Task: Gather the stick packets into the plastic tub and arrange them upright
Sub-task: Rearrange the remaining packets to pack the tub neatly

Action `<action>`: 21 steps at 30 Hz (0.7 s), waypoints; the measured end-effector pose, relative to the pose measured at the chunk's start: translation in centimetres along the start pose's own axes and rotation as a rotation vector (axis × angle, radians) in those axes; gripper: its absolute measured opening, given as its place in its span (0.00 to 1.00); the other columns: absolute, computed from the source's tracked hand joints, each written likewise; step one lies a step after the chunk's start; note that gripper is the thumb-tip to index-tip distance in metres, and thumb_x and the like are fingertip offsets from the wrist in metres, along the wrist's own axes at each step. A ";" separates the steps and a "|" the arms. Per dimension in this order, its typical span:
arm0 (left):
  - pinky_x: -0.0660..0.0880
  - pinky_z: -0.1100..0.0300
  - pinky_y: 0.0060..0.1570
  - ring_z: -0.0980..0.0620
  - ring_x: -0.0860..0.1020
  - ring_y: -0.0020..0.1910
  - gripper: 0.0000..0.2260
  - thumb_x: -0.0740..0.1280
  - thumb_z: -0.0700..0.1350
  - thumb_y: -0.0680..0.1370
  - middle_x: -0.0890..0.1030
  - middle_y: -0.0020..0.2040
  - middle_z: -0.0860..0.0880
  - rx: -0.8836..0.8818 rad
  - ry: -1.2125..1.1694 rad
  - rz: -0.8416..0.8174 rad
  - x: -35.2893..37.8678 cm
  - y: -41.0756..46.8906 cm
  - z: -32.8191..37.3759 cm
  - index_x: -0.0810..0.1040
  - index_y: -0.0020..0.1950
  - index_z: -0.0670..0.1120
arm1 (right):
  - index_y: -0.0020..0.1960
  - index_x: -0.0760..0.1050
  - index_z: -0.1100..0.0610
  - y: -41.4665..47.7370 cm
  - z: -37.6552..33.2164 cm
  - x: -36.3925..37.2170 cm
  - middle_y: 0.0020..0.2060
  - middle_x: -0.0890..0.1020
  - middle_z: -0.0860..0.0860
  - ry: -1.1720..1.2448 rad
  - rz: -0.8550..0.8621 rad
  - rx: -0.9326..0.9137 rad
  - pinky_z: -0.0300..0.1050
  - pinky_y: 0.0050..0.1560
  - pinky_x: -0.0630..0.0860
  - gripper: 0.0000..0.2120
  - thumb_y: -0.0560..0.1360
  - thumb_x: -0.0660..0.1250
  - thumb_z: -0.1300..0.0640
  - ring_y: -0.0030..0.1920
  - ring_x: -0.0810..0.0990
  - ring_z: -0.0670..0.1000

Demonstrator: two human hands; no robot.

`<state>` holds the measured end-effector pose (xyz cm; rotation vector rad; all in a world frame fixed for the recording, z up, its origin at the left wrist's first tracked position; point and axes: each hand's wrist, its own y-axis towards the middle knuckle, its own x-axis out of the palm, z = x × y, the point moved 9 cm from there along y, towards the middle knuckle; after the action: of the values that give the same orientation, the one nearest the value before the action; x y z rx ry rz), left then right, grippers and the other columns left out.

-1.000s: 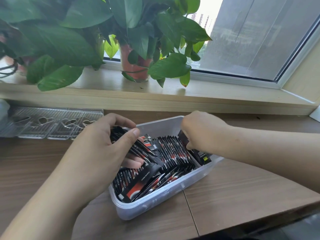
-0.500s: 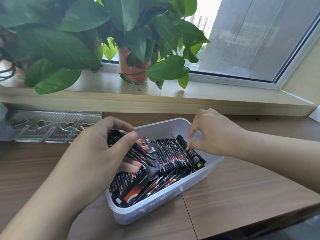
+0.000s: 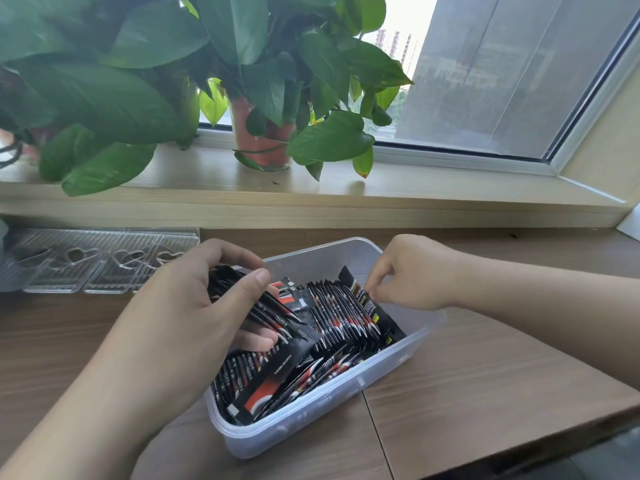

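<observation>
A clear plastic tub (image 3: pixel 332 415) sits on the wooden desk, turned at an angle. It holds several black and red stick packets (image 3: pixel 341 318), most standing on edge in a row, others lying loose at the near end. My left hand (image 3: pixel 194 306) is inside the tub's left side, shut on a bundle of stick packets (image 3: pixel 266 311). My right hand (image 3: pixel 412 273) is at the far right end of the row, with its fingertips pinching the outermost packet (image 3: pixel 372 308).
Clear plastic trays with heart-shaped cut-outs (image 3: pixel 100 259) lie on the desk at the left. Behind the desk runs a window sill (image 3: pixel 433 192) with potted plants (image 3: pixel 263 133) whose leaves hang over its edge. The desk's front edge runs at the lower right.
My right hand has pulled back from over the row to its right end, fingers now pinched on the outer packet. The left hand still holds its bundle in the same spot.
</observation>
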<state>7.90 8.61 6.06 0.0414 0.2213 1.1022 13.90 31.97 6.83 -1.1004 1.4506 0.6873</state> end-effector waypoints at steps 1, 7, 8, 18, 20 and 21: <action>0.81 0.47 0.44 0.46 0.85 0.30 0.05 0.69 0.47 0.77 0.87 0.40 0.53 0.001 0.001 0.000 0.0 0.0 0.0 0.80 0.44 0.58 | 0.43 0.87 0.48 0.1 0.1 -0.2 0.38 0.84 0.40 0.056 -0.006 0.006 0.33 0.41 0.77 0.07 0.74 0.70 0.55 0.44 0.80 0.41; 0.81 0.46 0.44 0.46 0.85 0.30 0.05 0.69 0.47 0.77 0.87 0.40 0.53 0.014 0.012 0.001 0.0 0.2 0.0 0.79 0.44 0.59 | 0.41 0.86 0.50 0.4 0.2 0.8 0.41 0.86 0.49 0.015 -0.048 0.023 0.38 0.40 0.76 0.10 0.72 0.73 0.45 0.43 0.81 0.47; 0.81 0.47 0.44 0.47 0.85 0.30 0.05 0.69 0.47 0.77 0.87 0.40 0.53 0.017 0.016 0.002 0.0 0.2 0.0 0.79 0.44 0.59 | 0.41 0.86 0.51 0.5 0.3 0.8 0.42 0.86 0.49 -0.010 -0.028 0.031 0.37 0.38 0.75 0.10 0.72 0.74 0.45 0.44 0.81 0.47; 0.81 0.48 0.43 0.46 0.85 0.30 0.03 0.69 0.46 0.77 0.87 0.40 0.53 0.032 0.004 0.002 0.0 0.3 -0.1 0.79 0.45 0.55 | 0.44 0.84 0.57 0.1 -0.2 -0.5 0.31 0.79 0.54 -0.031 0.034 0.002 0.37 0.33 0.70 0.18 0.76 0.69 0.42 0.31 0.71 0.48; 0.81 0.49 0.42 0.45 0.85 0.31 0.02 0.69 0.46 0.77 0.87 0.40 0.52 0.026 -0.025 -0.002 0.0 0.3 -0.1 0.80 0.46 0.53 | 0.40 0.84 0.54 -0.8 -0.7 -2.9 0.30 0.79 0.44 0.000 0.148 -0.027 0.37 0.35 0.71 0.14 0.76 0.68 0.45 0.33 0.76 0.45; 0.81 0.49 0.42 0.44 0.85 0.31 0.01 0.69 0.46 0.76 0.87 0.40 0.51 0.023 -0.051 -0.006 0.1 0.2 0.0 0.80 0.45 0.52 | 0.40 0.84 0.51 -1.7 -1.2 -4.2 0.33 0.81 0.42 0.027 0.239 -0.065 0.38 0.39 0.74 0.12 0.76 0.68 0.47 0.38 0.79 0.44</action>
<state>7.72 8.81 6.07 0.0893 0.1877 1.0914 14.59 31.25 11.40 -0.9983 1.6085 0.8956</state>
